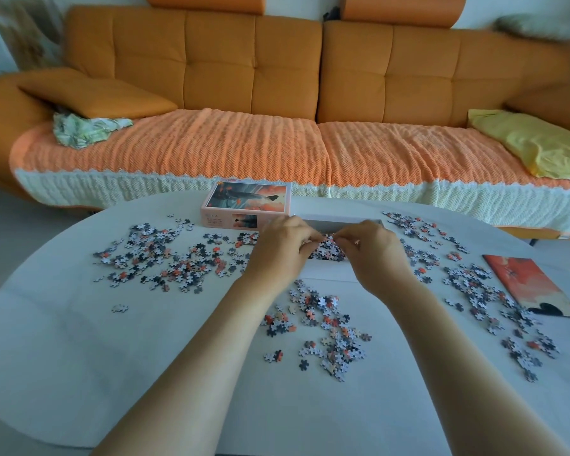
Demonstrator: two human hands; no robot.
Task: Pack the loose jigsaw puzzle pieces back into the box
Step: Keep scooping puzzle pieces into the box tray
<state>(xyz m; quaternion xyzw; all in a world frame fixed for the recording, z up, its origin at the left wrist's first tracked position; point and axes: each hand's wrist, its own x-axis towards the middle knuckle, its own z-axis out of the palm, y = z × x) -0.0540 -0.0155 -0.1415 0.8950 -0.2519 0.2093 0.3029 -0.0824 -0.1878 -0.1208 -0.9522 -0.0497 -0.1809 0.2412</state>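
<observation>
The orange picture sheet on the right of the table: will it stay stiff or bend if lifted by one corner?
The picture sheet looks thin and lies flat, so it probably bends and weighs little. Pushed, it would likely slide and sweep nearby loose pieces.

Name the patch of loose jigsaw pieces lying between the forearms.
The small orange, white and dark cardboard middle patch; the left patch and right patch spread to either side.

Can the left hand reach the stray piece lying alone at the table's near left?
Probably yes: the stray piece lies alone on the table, with nothing between it and the left hand, which is at the box.
</observation>
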